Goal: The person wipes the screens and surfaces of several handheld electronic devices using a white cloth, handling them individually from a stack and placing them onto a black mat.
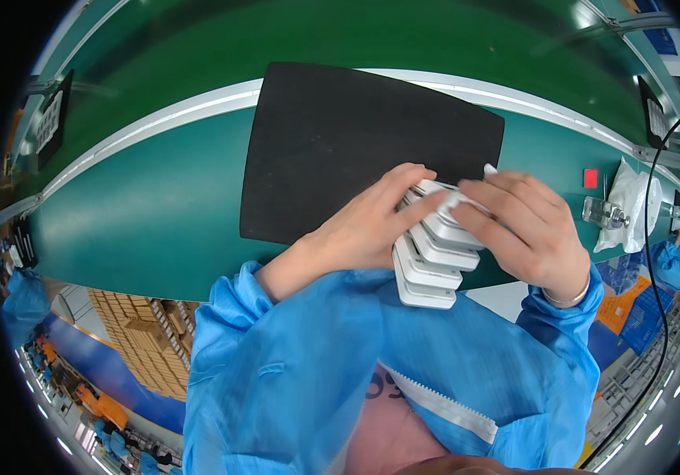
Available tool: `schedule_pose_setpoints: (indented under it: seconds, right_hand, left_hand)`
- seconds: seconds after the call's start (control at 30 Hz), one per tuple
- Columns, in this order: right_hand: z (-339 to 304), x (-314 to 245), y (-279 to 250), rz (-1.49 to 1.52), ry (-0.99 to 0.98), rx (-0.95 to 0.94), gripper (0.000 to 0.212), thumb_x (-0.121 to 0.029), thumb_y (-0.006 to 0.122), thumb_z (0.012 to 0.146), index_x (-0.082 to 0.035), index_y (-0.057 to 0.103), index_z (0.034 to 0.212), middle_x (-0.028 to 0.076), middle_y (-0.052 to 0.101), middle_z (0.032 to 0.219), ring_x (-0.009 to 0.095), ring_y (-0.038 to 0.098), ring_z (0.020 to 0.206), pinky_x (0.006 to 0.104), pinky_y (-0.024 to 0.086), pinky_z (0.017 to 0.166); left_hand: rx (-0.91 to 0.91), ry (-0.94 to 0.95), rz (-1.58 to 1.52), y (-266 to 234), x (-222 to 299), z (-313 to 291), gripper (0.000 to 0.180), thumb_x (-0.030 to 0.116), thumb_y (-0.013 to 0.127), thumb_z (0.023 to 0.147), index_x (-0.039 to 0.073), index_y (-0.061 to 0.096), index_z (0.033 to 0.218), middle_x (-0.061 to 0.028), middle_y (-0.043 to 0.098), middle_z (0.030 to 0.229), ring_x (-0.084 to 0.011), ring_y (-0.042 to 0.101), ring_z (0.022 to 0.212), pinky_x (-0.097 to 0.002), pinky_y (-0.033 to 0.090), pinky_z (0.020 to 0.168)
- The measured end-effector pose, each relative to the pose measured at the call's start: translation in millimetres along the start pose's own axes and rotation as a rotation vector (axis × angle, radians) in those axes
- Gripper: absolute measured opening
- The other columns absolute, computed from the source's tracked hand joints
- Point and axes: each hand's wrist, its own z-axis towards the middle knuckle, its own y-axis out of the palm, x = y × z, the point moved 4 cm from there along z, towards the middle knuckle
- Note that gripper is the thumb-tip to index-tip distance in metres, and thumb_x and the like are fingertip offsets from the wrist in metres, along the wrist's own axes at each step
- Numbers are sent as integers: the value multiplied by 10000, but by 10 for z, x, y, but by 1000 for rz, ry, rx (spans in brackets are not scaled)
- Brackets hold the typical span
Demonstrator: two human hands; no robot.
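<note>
A leaning stack of several flat white plastic cases [428,273] with rounded corners stands close to my body, its lower pieces stepped toward me. My left hand [371,218] is closed around the stack's left and far sides, thumb lying over the top case. Over that top case, my right hand [526,222] has its fingers bent and pinched together, slightly blurred. Something small and white [489,169] sticks out beyond the right fingers; I cannot tell what it is. The fingers hide much of the top case.
A black mat [356,134] lies on the green tabletop [150,190] beyond my hands. To the right are a red block [590,178], a clear bottle with a metal top [605,212] and a white plastic bag [633,206]. A black cable [653,261] hangs at the far right.
</note>
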Motion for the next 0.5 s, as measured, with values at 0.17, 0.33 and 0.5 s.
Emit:
schedule_pose_setpoints:
  seconds: [0.17,0.33,0.5]
  right_hand:
    - [-275,-21,-138,77,131,8,302,-91,667,624,-5,694,913,140,679,987,285,675,866,377,582,771]
    - [-597,-14,-117,109,296,62,252,-34,666,658,-14,687,908,135,684,983,291,679,848,376,579,756]
    - [-1091,-30,148,206,623,250,233,57,689,725,-13,690,947,126,687,1010,278,685,869,340,554,716]
  left_hand:
    - [-130,53,90,14,137,112,642,184,823,684,160,585,1279,-189,449,1335,-416,458,1248,-456,511,933]
    - [-193,114,155,82,187,180,652,175,814,669,177,603,1287,-164,461,1322,-400,465,1230,-463,514,937]
    - [-258,13,226,64,303,251,688,189,829,645,201,604,1294,-159,459,1321,-393,445,1237,-485,502,965]
